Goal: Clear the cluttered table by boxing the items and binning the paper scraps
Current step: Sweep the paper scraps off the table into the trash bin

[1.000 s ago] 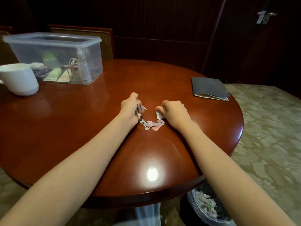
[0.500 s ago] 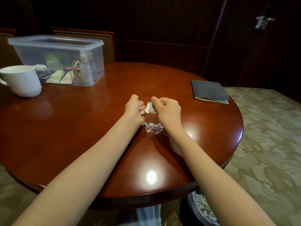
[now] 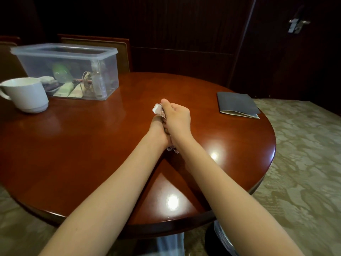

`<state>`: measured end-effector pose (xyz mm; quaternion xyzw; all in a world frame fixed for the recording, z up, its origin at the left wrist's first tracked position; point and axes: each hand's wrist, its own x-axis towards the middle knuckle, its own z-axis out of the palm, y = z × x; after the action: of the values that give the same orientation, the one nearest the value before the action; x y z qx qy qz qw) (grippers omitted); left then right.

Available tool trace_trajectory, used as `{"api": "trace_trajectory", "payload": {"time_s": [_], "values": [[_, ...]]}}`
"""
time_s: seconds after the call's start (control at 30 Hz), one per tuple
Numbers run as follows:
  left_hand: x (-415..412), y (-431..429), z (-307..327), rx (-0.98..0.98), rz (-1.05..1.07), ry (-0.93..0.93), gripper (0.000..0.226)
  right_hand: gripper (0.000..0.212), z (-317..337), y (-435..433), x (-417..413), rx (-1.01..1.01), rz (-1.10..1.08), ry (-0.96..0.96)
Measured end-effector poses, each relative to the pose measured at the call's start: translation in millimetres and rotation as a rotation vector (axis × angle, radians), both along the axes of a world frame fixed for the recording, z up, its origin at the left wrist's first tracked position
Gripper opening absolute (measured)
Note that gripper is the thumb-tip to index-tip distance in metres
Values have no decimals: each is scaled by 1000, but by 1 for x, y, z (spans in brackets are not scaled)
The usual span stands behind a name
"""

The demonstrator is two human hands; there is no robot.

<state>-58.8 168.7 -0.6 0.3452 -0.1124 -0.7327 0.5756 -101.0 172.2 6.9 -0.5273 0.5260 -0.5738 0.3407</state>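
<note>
- Reddish-brown polished wood forms the round surface; its gloss throws back two bright spots of light near the front edge.
- Dark wood panelling covers the wall behind, and a door at the far right carries a metal handle.
- Carpet in dull olive with a pale leafy pattern covers the floor to the right and below.
- A chair back, padded and framed in red-brown wood, stands behind the far left of the surface.
- A clear plastic box, rectangular with a thick rim, stands at the far left. Through its cloudy walls show a green oval thing, a small transparent bottle, coiled wire and flat pale packets.
- A white cup, smooth and round with a handle on its left, sits just in front and to the left of the box.
- A dark, flat booklet lies near the right edge, well apart from the hands.
- The right hand is over the middle of the surface. Its thumb and fingers pinch a crumpled white bunch of paper scraps that sticks out to its left.
- The left hand is pressed against the underside of the right one. Its fingers are hidden, so I cannot tell whether they grip anything.
- A few loose scraps lie on the surface, peeping out between the two wrists.
- A bin with a shiny plastic liner stands on the floor under the near right edge, only partly seen.
</note>
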Motion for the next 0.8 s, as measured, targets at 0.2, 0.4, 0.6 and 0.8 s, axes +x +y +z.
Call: {"api": "trace_trajectory", "payload": {"time_s": [0.2,0.4,0.6,0.8], "values": [[6,-4,-2,41,-10,75,31,46,11,-6,2,80,65,56],[16,6,6,68,-20,337,10,31,41,-2,-21,155,146,-202],[20,7,6,55,-103,388,22,46,6,-18,-52,29,-107,198],[33,3,4,19,-160,386,39,35,-28,-22,-81,128,-183,762]]}}
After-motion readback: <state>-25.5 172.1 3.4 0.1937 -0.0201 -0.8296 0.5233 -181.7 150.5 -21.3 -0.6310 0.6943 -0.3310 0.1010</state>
